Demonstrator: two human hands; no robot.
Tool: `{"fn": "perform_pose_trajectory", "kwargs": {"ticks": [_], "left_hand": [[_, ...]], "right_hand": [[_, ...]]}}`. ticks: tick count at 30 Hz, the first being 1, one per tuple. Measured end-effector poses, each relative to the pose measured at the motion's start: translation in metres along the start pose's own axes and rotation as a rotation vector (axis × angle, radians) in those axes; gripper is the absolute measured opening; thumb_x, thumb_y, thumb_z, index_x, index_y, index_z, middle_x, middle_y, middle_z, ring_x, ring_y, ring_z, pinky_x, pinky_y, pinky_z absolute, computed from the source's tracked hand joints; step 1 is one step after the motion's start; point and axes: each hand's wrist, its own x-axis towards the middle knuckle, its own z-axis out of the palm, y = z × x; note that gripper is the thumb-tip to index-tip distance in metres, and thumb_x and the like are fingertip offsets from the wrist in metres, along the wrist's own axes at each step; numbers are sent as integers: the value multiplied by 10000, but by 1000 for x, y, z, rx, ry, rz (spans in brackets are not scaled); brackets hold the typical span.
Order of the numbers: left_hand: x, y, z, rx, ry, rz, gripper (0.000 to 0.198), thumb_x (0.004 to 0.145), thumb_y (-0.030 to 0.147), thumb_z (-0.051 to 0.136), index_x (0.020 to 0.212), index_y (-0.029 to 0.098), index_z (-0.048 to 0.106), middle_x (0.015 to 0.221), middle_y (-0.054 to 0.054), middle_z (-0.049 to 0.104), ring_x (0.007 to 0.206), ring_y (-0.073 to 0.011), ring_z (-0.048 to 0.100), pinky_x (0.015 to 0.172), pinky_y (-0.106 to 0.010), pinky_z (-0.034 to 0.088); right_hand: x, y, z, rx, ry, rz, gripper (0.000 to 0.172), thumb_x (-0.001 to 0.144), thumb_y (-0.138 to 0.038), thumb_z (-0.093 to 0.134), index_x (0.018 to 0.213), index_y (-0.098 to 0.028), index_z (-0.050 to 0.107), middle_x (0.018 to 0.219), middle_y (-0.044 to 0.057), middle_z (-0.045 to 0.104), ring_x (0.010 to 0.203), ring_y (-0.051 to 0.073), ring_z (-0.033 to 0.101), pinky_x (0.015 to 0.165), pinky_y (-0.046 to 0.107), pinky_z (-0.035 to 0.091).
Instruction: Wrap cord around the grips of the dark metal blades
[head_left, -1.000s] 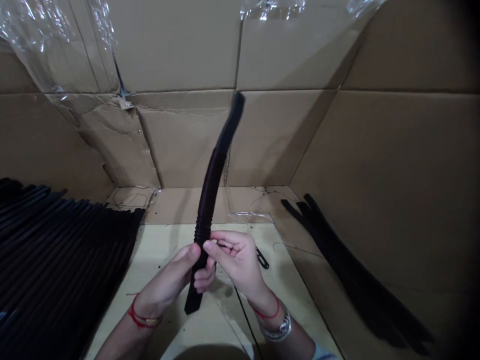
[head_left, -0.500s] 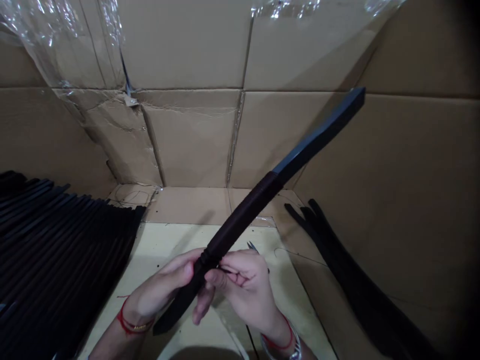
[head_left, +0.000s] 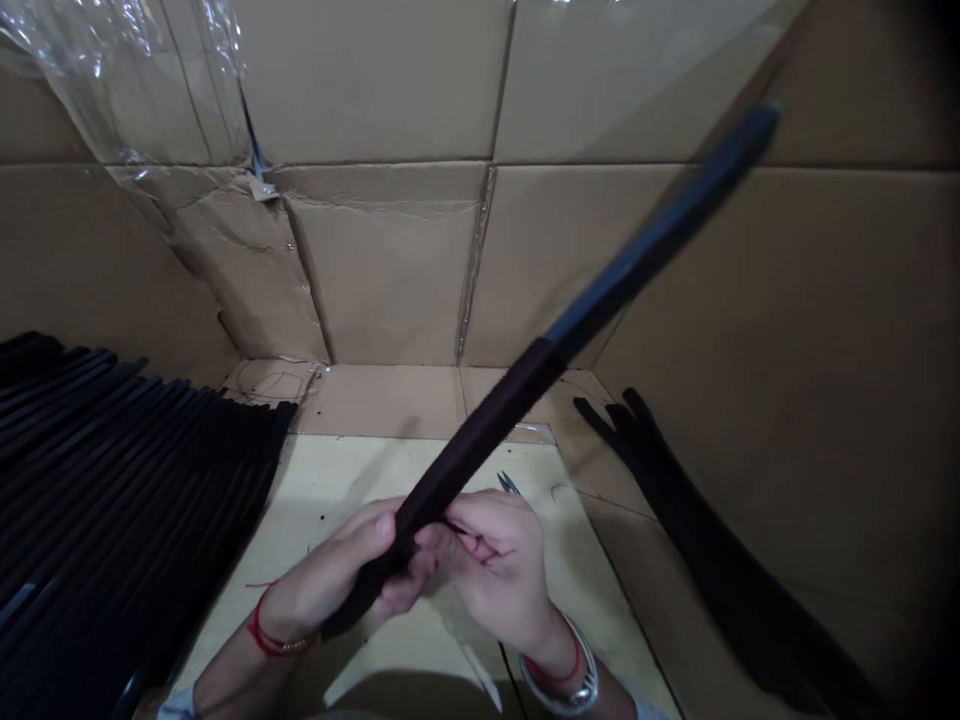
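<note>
A long dark strip slants up to the right, with a dark brown wrapped section along its middle. My left hand is closed around its lower part, the thumb pressed on top. Close against the underside of the strip, my right hand has its fingers curled in a pinch. A thin dark cord seems to run from the strip into these fingers; most of it is hidden. Small thread snips lie on the pale board, just beyond my right hand.
A large stack of black strips fills the left side. On the right, several black strips lean along the cardboard wall. More cardboard stands behind, with clear tape at upper left.
The strip's far end has swung up and to the right and is blurred. Loose loops seen around the strip near my left thumb no longer show. Both hands keep their hold.
</note>
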Motion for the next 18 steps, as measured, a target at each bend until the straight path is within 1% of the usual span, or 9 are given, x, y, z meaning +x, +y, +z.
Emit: {"fn": "perform_pose_trajectory", "kwargs": {"ticks": [2,4,6,9,11,13,15,16,18], "left_hand": [[0,12,-7,90,-18,11,411,917,532,454,896,133,550,636,6,483,497,-84,442,485,-213,360],[-2,21,-13,170,-50,1,375,938,480,447,925,123,562,654,-12,519,540,-104,488,538,-235,384],[-4,22,-14,196,-40,-36,346,930,458,483,944,123,567,682,-12,519,550,-90,449,534,-223,347],[-4,14,-7,159,14,-50,390,912,505,492,863,124,562,656,20,437,516,-62,307,482,-203,239],[-3,5,1,78,61,-22,461,922,562,419,785,135,527,602,48,351,490,-57,220,452,-203,175],[-1,-5,8,-19,112,12,511,915,615,369,726,153,479,567,65,295,470,-55,178,434,-205,139],[-1,-10,12,-69,130,17,543,902,652,348,689,163,448,544,72,272,453,-51,163,423,-206,123],[-2,-11,13,-72,131,21,552,898,660,347,677,163,443,537,74,266,448,-48,162,420,-205,121],[-3,-7,14,-65,138,12,560,891,665,363,681,155,458,532,77,260,445,-45,157,416,-200,119]], "right_hand": [[2,-1,-4,-94,-50,-61,180,897,-181,613,749,-136,704,575,38,733,481,149,703,421,163,515],[3,-4,-8,-191,-78,-116,189,900,-142,597,755,-144,718,606,31,746,521,136,704,483,173,527],[3,-8,-12,-304,-81,-148,181,882,-131,613,749,-148,735,609,26,742,515,124,679,493,180,507],[2,-10,-15,-403,-66,-105,202,855,-157,648,678,-157,746,518,5,682,398,95,566,410,185,427],[0,-9,-10,-307,-22,-32,218,847,-217,672,647,-157,733,489,6,661,366,100,543,367,189,407],[-3,-5,-2,-107,87,56,242,843,-296,682,650,-152,706,514,26,680,385,129,594,358,196,443],[-5,-2,7,69,163,138,269,836,-354,684,665,-146,686,536,47,696,412,156,638,375,209,490],[-6,-1,10,121,165,165,279,834,-367,684,669,-142,684,539,55,698,420,159,646,385,211,500],[-4,0,11,168,118,189,281,817,-369,705,669,-130,691,528,59,692,422,149,641,395,198,490]]}}
